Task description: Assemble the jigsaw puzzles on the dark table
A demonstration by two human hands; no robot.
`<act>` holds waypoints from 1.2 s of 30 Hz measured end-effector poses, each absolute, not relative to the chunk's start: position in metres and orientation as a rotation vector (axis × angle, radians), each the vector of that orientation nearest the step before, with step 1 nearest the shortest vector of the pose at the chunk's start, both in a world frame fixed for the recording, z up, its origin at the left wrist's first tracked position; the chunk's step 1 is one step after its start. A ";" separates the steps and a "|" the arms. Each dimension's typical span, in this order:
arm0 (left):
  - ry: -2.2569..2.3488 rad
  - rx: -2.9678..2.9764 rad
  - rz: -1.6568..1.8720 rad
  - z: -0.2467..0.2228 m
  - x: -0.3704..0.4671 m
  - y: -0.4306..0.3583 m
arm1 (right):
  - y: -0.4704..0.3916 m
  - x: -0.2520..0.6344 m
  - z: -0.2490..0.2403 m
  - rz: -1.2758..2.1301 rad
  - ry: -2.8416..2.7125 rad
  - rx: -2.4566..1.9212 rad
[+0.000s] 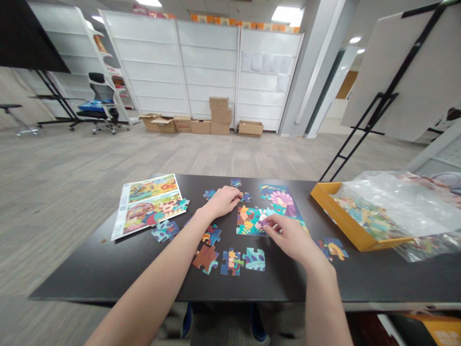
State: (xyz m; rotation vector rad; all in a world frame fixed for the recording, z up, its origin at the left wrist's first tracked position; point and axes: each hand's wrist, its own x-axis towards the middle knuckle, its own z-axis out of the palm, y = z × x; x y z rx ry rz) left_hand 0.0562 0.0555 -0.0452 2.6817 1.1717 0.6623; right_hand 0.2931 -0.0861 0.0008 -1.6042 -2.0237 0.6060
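Observation:
A partly joined jigsaw puzzle (248,228) lies on the black table, showing a white rabbit and a pink animal. My right hand (288,233) rests over its lower part, thumb and fingers closed at a purple puzzle piece (263,224) near the rabbit. Further left, my left hand (224,200) is palm down, its curled fingertips on a dark blue puzzle piece (247,197) beside the joined section. Loose pieces lie nearer me: a brown piece (206,258), a blue piece with a figure (231,262) and a teal piece (255,259). My left forearm partly hides others.
A printed picture sheet (127,202) lies at the left, with patterned pieces (164,231) by it. An orange box (355,233) with pieces and clear plastic bags (406,202) stands at the right. Between box and puzzle lie joined pieces (334,248). A small piece (236,182) sits by the far edge.

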 end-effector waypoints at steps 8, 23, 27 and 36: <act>1.213 2.678 0.750 -0.015 0.043 0.043 | -0.081 0.292 0.001 0.676 -1.991 -1.593; 1.322 2.362 -0.077 0.023 -0.017 -0.037 | -0.075 0.307 -0.012 0.544 -2.057 -1.577; 1.338 2.364 -0.085 0.025 -0.015 -0.033 | -0.068 0.303 -0.021 0.434 -2.081 -1.531; 1.371 2.463 0.287 0.013 0.014 0.000 | -0.068 0.277 -0.018 0.440 -2.156 -1.348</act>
